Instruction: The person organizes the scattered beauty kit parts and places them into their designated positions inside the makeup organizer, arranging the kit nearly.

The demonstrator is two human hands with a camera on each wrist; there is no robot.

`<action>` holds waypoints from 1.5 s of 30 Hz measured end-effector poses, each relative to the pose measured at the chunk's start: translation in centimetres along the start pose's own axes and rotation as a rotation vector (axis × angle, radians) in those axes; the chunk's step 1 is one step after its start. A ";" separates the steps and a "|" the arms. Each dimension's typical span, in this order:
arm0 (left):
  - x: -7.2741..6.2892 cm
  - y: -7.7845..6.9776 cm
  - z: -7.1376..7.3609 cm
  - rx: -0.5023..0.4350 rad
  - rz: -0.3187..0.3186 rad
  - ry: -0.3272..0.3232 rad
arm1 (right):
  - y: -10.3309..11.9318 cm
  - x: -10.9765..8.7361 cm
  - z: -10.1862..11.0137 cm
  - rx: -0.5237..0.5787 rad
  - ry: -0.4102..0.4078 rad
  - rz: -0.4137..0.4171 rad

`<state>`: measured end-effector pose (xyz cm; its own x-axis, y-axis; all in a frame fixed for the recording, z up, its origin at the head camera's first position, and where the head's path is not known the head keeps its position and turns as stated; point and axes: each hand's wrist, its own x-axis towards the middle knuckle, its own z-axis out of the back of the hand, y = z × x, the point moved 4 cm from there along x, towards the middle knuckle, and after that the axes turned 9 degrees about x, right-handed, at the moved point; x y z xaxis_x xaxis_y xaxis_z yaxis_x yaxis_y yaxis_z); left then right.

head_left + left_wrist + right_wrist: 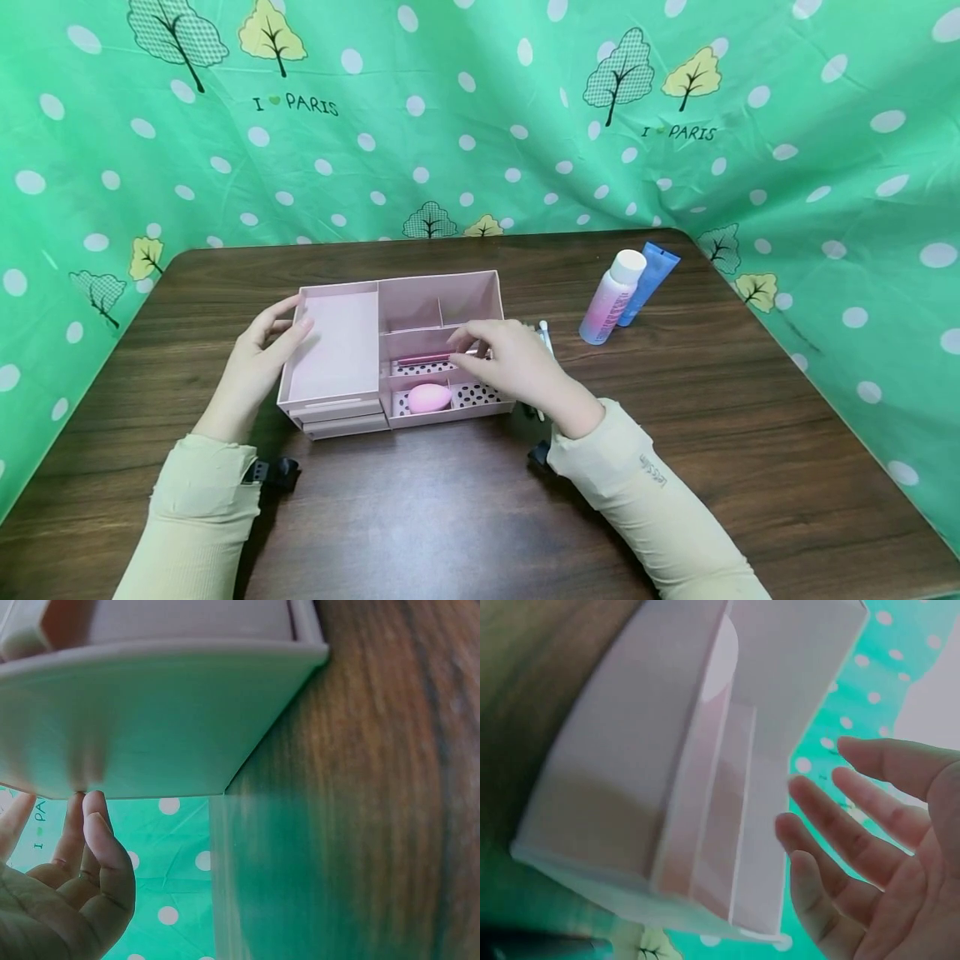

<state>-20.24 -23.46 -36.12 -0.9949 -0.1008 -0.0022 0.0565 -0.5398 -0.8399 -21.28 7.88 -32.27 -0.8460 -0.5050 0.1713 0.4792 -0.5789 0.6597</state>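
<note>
A pale pink desk organizer (pixel 333 342) sits on the wooden table, with one wide tray on its left and small compartments on its right. My left hand (pixel 258 350) rests at its left side, thumb over the rim and fingertips at the wall, as the left wrist view shows too. Above the right compartments hovers my right hand (pixel 513 362), its fingers loosely bent with nothing between them in the right wrist view. Just left of those fingertips, a dark pink stick (pixel 423 360) lies in the middle compartment. A pink egg-shaped makeup sponge (pixel 429 398) sits in the front compartment.
Right of the organizer stand a pink-and-white bottle (pixel 609 300) with a white cap and a blue tube (pixel 648 282). A thin white-tipped item (pixel 544 333) lies partly hidden behind my right hand. A green dotted curtain (pixel 465 125) hangs behind the table (pixel 420 517).
</note>
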 end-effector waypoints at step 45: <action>-0.1 -0.3 0.0 -0.001 0.010 -0.015 | -5.5 -4.3 13.0 0.284 -0.833 -0.120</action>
<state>-20.12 -23.33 -35.89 -0.9929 -0.1187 -0.0027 0.0665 -0.5376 -0.8406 -23.36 21.58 -27.13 -0.8353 0.2431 0.4931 0.3938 -0.3615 0.8451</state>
